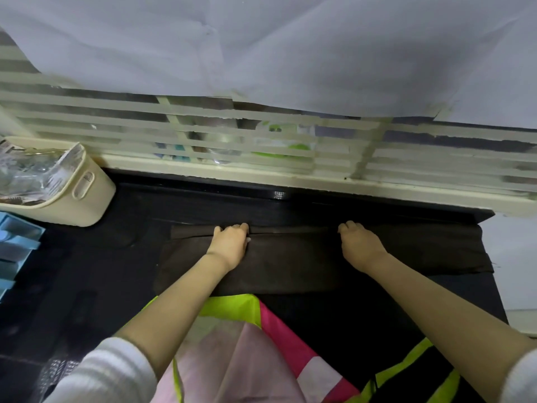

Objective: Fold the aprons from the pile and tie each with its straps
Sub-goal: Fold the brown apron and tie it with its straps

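Both grip dark apron (pixel 290 266): L hand (pixel 231 242), R hand (pixel 360 242)

One head view only, wide-angle. Looked forward and steeply down across table (pixel 66 269) toward window (pixel 87 112) at its far edge. Sat close over near edge.

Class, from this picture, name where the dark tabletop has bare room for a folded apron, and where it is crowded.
Bare: the dark tabletop left of the dark brown apron, nearer than the cream plastic basket; also the patch right of the pink and neon-yellow fabric. Crowded: the far-left corner, basket beside blue plastic tray.
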{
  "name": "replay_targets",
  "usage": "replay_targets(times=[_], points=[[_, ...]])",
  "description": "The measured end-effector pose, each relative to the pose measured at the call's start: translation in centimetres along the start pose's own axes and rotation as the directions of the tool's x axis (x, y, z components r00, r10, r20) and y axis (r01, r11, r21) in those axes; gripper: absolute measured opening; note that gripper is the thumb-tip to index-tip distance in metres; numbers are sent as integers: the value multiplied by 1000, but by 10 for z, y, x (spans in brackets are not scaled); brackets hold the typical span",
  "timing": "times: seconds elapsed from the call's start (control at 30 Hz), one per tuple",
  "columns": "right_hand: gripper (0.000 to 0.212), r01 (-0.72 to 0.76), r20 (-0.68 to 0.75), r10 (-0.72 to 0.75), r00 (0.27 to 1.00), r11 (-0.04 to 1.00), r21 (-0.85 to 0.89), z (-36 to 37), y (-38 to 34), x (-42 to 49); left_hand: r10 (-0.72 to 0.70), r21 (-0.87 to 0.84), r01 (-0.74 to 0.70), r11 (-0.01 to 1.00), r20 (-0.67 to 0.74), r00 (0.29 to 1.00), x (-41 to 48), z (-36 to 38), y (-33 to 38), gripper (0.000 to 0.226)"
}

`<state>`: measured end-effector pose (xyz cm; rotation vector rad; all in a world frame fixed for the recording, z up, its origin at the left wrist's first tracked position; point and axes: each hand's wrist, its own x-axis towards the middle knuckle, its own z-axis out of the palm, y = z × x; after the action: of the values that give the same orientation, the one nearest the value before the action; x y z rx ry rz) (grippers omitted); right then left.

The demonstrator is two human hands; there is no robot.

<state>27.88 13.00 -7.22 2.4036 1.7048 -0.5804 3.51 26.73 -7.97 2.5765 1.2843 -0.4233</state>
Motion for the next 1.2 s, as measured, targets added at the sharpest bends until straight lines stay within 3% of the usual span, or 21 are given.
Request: replay_targets(times=[0.2, 0.33, 0.6, 0.7, 0.77, 0.83, 0.97, 1.07, 1.2], points=[[42, 60, -57, -57, 997, 997, 53, 4, -6, 5, 25, -58, -21, 998, 72, 997, 12, -9, 3, 27], [33, 101, -60, -98, 993, 994, 43, 3, -8, 11, 43, -31, -41, 999, 55, 998, 12, -8, 3, 29], [26, 36, -12, -36, 999, 999, -33, -7, -13, 25, 5, 4, -5, 1000, 8, 1000, 16, -7, 4, 24], [31, -4, -23, 2, 1000, 994, -111, -7, -19, 26, -21, 106, 25, 994, -40, 999, 14, -6, 7, 38], [44, 26, -99, -46, 994, 980, -198, -6, -26, 22, -19, 155, 34, 987, -94, 995, 9, -5, 10, 46], [45, 140, -125, -164, 978, 973, -184, -4, -36, 12, -22, 93, 28, 995, -72, 997, -1, -3, 12, 40], [36, 426, 25, -425, 905, 901, -82, 17, -62, -18, -6, -63, 7, 998, 15, 1000, -41, 1, 15, 29], [55, 422, 182, -403, 897, 903, -80, 39, -74, -38, 23, -52, -21, 998, 36, 999, -73, 9, 18, 28], [62, 382, 196, -353, 915, 914, -137, 42, -79, -40, 131, -81, -115, 990, 241, 962, -109, 28, 16, 51]])
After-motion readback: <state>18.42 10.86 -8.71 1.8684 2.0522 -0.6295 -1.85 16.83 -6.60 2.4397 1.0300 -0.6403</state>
